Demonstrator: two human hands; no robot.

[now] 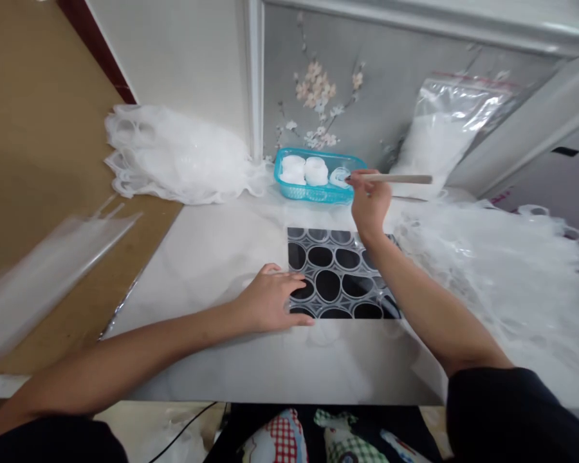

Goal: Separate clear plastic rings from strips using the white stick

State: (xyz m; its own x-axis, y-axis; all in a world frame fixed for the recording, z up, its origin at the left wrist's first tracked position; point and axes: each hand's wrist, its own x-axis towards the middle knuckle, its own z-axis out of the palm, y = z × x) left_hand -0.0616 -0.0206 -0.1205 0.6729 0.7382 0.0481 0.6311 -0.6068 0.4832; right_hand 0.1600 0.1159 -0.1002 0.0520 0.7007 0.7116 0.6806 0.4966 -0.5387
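My right hand (370, 200) grips a slim brush-like tool with a pale handle (405, 179). Its dark tip reaches the rightmost small white pot (340, 177) inside a turquoise plastic basket (318, 196). Two more white pots (303, 170) sit in that basket's left side. My left hand (273, 299) lies with fingers spread on the left edge of a black sheet (327, 285) covered in clear, ring-shaped pieces with pale outlines. My right forearm hides the sheet's right part.
A heap of translucent white frilly pieces (178, 154) lies at the back left, and another pile (502, 263) spreads over the right side. A clear zip bag (444, 128) with white contents leans on the flowered panel (328, 90). The pale tabletop (212, 251) runs to the front edge.
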